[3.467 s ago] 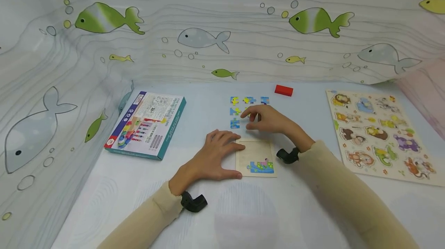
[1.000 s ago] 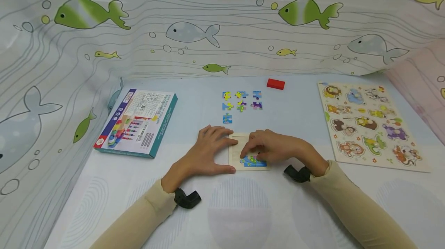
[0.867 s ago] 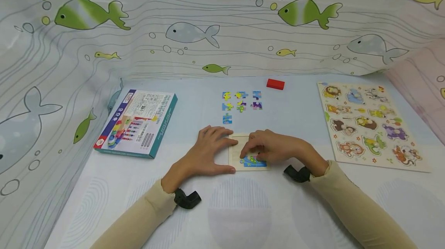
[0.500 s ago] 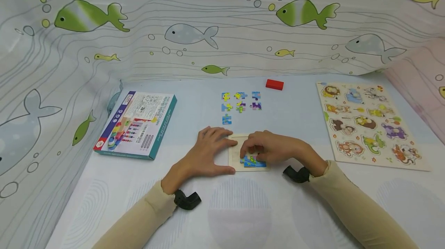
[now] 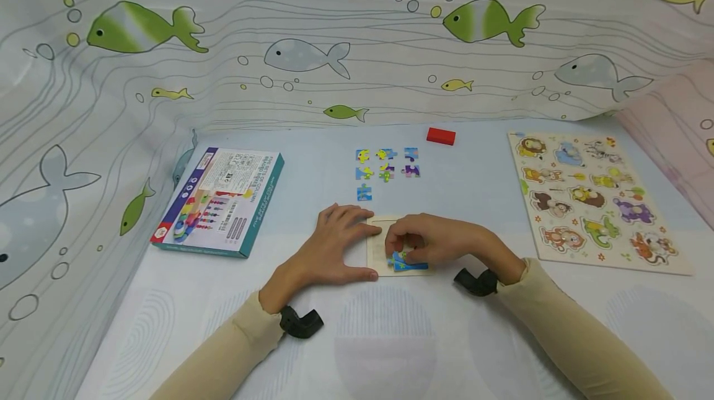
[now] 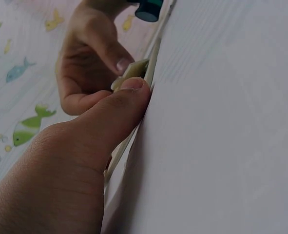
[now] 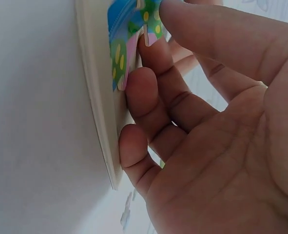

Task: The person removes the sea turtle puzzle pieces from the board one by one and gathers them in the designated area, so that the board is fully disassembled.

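A small square wooden puzzle tray [image 5: 376,245] lies in front of me, with blue and green puzzle pieces [image 5: 413,266] at its lower right. My left hand [image 5: 337,248] has its fingers spread at the tray's left edge, thumb near the lower corner and index finger higher up. Over the tray, my right hand [image 5: 432,240] pinches a puzzle piece [image 6: 133,72] between thumb and curled fingers. That piece is tilted up from the tray in the left wrist view. In the right wrist view, a blue, green and pink piece [image 7: 118,61] lies beside the fingertips.
Several loose puzzle pieces [image 5: 386,172] lie in rows behind the tray. A red block [image 5: 440,136] sits farther back. At the left is a toy box [image 5: 223,198], at the right a large animal puzzle board [image 5: 594,201]. A fish-print curtain [image 5: 390,28] hangs behind.
My right hand has come from the loose pieces down to the tray. In the last half second a piece there has tipped up in its fingers. My left hand stays at the tray's edge.
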A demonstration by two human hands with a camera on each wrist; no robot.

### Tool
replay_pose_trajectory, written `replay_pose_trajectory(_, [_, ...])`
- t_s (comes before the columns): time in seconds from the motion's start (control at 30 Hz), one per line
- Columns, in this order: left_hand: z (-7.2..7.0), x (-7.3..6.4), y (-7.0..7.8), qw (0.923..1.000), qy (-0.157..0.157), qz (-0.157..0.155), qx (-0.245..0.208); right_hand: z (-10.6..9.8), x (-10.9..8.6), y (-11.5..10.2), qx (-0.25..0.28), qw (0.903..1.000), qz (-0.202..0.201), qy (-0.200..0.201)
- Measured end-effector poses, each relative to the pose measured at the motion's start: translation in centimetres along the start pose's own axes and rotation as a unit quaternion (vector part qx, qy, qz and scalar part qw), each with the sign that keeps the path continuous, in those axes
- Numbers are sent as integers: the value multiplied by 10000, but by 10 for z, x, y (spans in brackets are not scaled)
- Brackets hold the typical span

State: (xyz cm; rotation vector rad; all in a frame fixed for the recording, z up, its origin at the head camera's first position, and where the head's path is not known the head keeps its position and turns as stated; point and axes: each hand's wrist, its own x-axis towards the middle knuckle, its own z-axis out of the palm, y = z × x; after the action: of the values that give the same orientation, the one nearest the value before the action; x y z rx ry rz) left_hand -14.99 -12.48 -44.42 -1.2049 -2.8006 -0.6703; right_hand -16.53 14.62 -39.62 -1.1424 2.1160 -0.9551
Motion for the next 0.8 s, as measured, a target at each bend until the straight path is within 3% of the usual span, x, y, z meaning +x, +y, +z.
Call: replay_pose_trajectory(0.8, [1, -1, 1, 9999, 27, -16, 152, 1, 2, -1, 487, 9988, 36, 26])
